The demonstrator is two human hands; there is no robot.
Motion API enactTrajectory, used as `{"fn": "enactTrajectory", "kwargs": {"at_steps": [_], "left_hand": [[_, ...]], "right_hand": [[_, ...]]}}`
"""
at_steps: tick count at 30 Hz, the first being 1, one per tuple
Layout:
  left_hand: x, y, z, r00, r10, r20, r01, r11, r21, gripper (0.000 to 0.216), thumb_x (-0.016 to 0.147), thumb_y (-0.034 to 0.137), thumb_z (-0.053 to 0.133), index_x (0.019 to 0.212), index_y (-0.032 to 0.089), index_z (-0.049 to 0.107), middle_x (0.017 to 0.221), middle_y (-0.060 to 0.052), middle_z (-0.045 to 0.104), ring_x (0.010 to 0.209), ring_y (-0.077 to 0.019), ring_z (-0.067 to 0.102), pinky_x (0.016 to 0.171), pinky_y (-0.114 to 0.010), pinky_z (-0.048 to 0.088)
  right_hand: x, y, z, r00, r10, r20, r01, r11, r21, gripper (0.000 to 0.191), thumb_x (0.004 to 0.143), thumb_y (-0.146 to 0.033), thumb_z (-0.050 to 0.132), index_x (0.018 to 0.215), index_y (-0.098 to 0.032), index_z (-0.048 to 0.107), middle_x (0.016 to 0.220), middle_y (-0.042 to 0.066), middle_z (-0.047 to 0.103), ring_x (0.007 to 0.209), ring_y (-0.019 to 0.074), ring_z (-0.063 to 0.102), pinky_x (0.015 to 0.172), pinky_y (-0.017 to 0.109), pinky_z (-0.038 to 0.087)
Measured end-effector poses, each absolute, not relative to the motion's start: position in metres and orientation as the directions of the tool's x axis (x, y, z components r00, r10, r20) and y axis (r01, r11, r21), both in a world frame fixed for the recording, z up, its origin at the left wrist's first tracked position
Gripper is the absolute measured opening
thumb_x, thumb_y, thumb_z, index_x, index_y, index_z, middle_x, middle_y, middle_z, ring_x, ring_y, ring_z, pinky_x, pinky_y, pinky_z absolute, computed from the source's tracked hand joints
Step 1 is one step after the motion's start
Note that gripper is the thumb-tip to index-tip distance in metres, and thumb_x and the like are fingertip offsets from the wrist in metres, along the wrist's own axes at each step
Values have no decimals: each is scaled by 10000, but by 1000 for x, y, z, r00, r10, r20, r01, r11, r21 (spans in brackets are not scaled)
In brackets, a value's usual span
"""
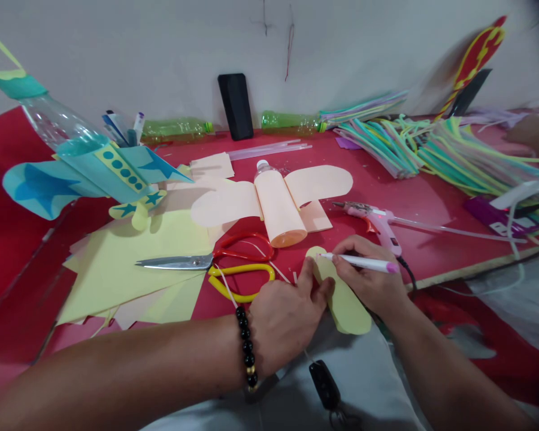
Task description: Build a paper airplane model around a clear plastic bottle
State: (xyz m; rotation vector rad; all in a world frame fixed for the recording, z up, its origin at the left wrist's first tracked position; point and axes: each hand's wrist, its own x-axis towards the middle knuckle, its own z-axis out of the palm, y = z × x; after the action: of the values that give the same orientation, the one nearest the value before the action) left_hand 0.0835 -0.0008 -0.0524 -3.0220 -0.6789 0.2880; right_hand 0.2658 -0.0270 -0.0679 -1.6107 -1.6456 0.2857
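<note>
Head view: right grip (372, 291) closed round a pen (372, 263), barrel held low between thumb and fingers, pink end pointing right. Pen tip is at the upper rounded end of the yellow paper strip (348, 306); any mark is too small to make out. Left grip (282, 318): fingers partly curled, fingertips on the strip's left edge; can't tell if it pinches the paper or only presses.

Strip is between the hands, just below the paper-wrapped bottle (277, 206), lower end apparently reaching over the lap.

To do it well: press the strip flat near the tip, left fingertips clear of the line. Better to slide it fully onto the table (435, 254), since an unsupported end may bend or swing. Light, slow strokes; thin paper could drag. Turn the paper, not the wrist. Mind the scissors (206, 262) left and the glue gun (379, 216) right; its nozzle may be hot.
</note>
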Motion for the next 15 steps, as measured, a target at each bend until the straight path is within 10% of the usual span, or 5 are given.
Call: {"fn": "enactTrajectory", "kwargs": {"at_steps": [15], "left_hand": [[83,-1,-53,884,428,-189,423,-903,-72,529,955,275,275,1479,228,219,1461,-255,340,608,-204,665,406,-316,489]], "right_hand": [[268,-31,-70,168,919,357,732,126,-670,116,740,-127,565,648,-195,548,546,-32,530,480,107,466,475,249,357]]}}
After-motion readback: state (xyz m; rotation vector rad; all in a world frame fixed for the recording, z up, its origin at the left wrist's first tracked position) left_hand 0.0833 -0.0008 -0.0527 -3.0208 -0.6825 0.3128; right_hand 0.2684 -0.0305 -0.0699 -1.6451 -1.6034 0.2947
